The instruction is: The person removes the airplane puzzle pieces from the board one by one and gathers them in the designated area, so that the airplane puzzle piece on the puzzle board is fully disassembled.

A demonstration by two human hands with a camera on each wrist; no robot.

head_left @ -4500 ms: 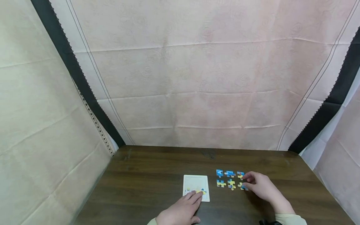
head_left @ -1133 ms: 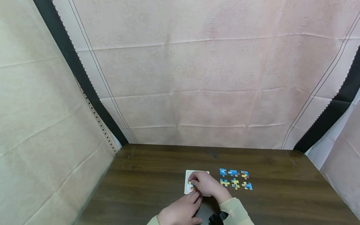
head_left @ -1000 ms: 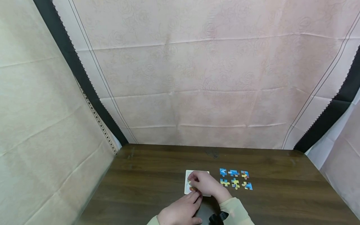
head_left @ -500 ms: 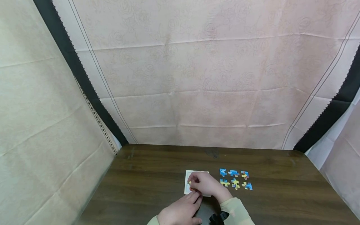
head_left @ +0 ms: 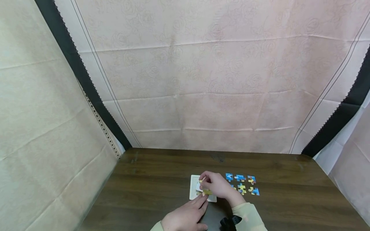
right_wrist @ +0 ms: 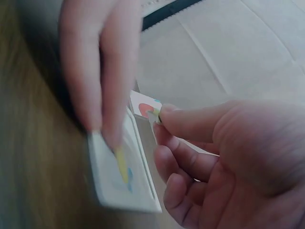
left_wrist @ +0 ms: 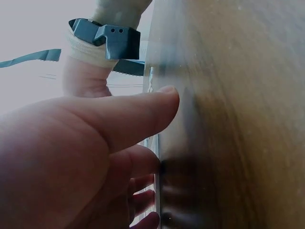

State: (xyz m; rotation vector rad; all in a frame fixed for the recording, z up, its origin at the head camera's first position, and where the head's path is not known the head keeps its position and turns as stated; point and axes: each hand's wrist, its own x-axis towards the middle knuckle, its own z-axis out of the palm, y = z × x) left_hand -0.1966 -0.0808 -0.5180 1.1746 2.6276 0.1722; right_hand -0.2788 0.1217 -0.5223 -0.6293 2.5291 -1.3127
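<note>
My right hand (head_left: 218,185) is over the tray, thumb and fingers pinching a small puzzle piece (right_wrist: 143,106). In the right wrist view this piece shows white with a red-orange patch and a yellow-green edge. Beneath lies a white puzzle tray (head_left: 194,181), partly covered by my hands. My left hand (head_left: 185,213) rests with fairly straight fingers on the tray's near edge. By its fingertips, yellow and blue pieces (right_wrist: 123,167) lie in the tray. The left wrist view shows the left thumb (left_wrist: 143,112) extended beside the tabletop, fingers at the tray's side.
Several loose blue and yellow puzzle pieces (head_left: 242,188) lie in two rows on the table right of the tray; the right hand partly hides one. The dark wooden table (head_left: 153,179) meets pale fabric walls (head_left: 216,80) behind and at both sides.
Earlier the right hand was at the loose pieces on the right, then came over the tray. In the last half second it shifted slightly right with a pinched piece. The left hand stays put.
</note>
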